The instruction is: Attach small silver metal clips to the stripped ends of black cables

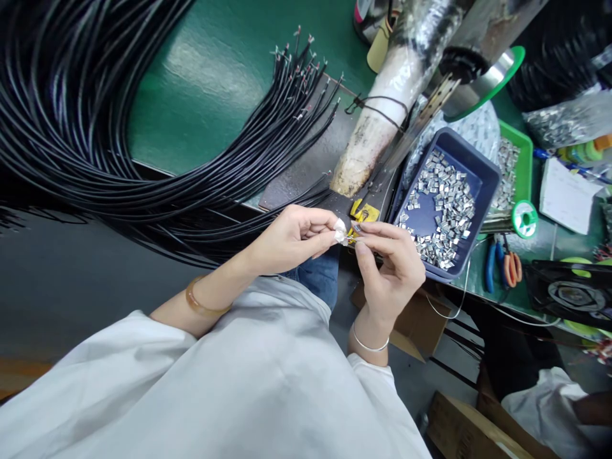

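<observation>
A small silvery piece (350, 238) lies between the two hands, just right of the frame's middle; its long axis runs roughly left to right, one end toward each hand. It is too small for its exact shape to be told.

The left hand (299, 239) pinches its left end, fingers closed together, white coverings on the tips. The right hand (389, 261) has thumb and forefinger nearly together on the right end, the other fingers loosely curled.

Just above the hands is a yellow part (367, 212). Black cables (191, 191) sweep from the upper left across the green desk (205, 76), stripped ends toward upper centre. To the right, a blue bin (488, 167) holds metal clips (447, 210), with a green tray (524, 143) beside it. Another person (545, 405) is at lower right.
</observation>
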A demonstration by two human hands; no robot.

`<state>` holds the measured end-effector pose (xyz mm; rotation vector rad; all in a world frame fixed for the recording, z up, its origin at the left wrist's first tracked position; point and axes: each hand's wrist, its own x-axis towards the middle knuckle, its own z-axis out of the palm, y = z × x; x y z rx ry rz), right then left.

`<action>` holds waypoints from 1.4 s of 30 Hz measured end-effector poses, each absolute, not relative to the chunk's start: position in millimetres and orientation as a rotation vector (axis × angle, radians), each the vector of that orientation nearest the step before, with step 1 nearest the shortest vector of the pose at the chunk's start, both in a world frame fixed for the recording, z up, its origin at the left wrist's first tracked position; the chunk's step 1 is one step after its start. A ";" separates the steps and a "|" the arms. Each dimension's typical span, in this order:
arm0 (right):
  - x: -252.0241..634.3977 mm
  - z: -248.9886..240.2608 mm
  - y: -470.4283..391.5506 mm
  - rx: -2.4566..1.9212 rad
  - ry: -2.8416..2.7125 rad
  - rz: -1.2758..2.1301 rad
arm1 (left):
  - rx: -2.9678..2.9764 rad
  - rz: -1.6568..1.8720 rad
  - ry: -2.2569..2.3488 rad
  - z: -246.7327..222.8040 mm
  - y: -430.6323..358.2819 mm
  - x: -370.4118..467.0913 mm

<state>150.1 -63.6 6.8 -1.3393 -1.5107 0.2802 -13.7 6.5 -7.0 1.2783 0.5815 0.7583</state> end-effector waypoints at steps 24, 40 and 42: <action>157.7 11.6 -66.7 -1.408 -1.686 0.281 | 1.365 0.787 0.599 -5.3 8.9 -12.4; 154.9 6.9 -64.4 -1.383 -1.576 0.323 | 1.331 0.803 0.631 -4.6 8.5 -13.7; 155.1 5.7 -65.2 -1.382 -1.585 0.327 | 1.330 0.804 0.620 -5.0 8.2 -13.9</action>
